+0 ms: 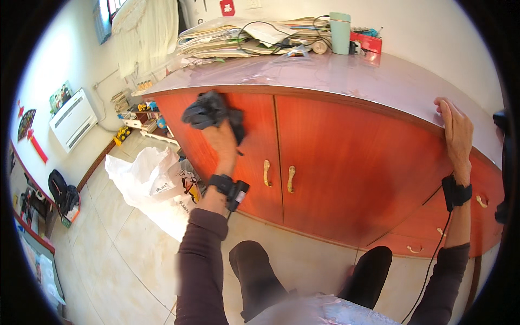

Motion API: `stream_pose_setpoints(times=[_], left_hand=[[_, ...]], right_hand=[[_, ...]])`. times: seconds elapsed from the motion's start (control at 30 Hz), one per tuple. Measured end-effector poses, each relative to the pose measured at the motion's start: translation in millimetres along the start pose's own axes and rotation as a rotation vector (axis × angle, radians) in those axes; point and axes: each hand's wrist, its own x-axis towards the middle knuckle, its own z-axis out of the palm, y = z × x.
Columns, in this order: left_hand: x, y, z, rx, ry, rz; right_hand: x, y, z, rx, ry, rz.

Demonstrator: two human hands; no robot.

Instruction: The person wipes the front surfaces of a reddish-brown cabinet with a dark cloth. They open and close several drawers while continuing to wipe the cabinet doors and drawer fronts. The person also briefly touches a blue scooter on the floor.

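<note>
My left hand (pixel 221 140) presses a crumpled dark grey cloth (pixel 209 109) against the upper part of the left door of a reddish wooden cabinet (pixel 325 170). The cloth hides most of my left fingers. Over at the right, my right hand (pixel 457 130) rests on the front edge of the cabinet top (pixel 345 75), fingers loosely bent and nothing seen in them. Two brass-coloured handles, a left one (pixel 267 173) and a right one (pixel 291 179), flank the gap between the doors. Both wrists wear black strapped devices.
A white plastic bag (pixel 162 191) stands on the tiled floor beside the cabinet's left end. Stacked papers (pixel 252 38) with a black cable, a mint-green cup (pixel 340 33) and a red box (pixel 367 42) sit along the back of the top. Drawers with handles (pixel 415 249) are at lower right.
</note>
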Motion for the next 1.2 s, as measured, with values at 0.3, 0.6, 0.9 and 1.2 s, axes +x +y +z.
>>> stream_pose_setpoints(times=[0.3,0.6,0.9,1.2], left_hand=[[-68.4,122.6,22.3,0.142,-0.538,0.376],[-7.5,5.1,-14.4,0.199,-0.086,0.314],[44.9,-156.1,-51.3,0.142,0.268,-0.452],[9.5,-39.1,-15.3,0.441,0.095,0.101]], right_hand=[[-3.0,19.1,4.1,0.069,-0.034,0.001],[-7.1,49.6,12.3,0.097,-0.013,0.035],[-6.1,58.5,9.1,0.067,-0.023,0.009],[-20.1,96.1,18.5,0.166,0.044,0.035]])
